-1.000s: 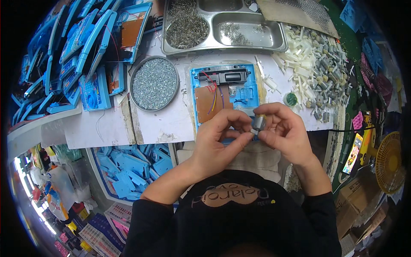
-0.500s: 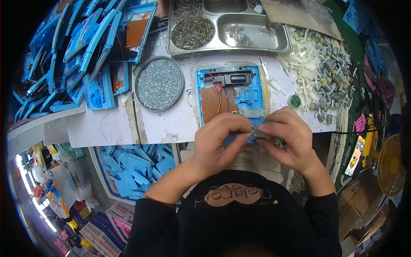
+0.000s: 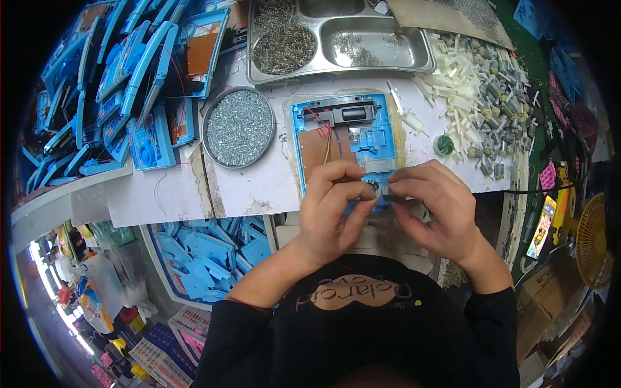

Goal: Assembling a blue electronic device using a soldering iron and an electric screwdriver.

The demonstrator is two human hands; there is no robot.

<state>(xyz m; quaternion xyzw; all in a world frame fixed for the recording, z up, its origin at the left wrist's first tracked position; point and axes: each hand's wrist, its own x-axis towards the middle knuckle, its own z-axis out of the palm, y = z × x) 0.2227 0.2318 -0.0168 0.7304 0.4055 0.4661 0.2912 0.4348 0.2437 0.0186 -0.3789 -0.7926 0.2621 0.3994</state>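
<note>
A blue plastic housing [image 3: 388,132] lies open on the table, with a brown board [image 3: 314,152], thin coloured wires and a black part [image 3: 349,115] inside. Over its near edge my two hands meet. My left hand [image 3: 333,210] pinches a tiny dark piece [image 3: 373,185], too small to name, between thumb and fingertips. In my right hand [image 3: 440,207], thumb and fingers close on a small grey block [image 3: 388,192], partly hidden by the fingertips. The two pieces are nearly touching.
A round dish of small metal pieces [image 3: 238,128] stands left of the housing. Behind it is a metal compartment tray [image 3: 330,72] with small springs. White and grey parts [image 3: 479,103] pile up right. Blue housings [image 3: 129,71] crowd the left; a bin of blue pieces [image 3: 207,255] sits below.
My left index finger has lifted and the dark piece shows more plainly at the fingertips. My right hand keeps its grip on the grey block. The whole view has shifted slightly.
</note>
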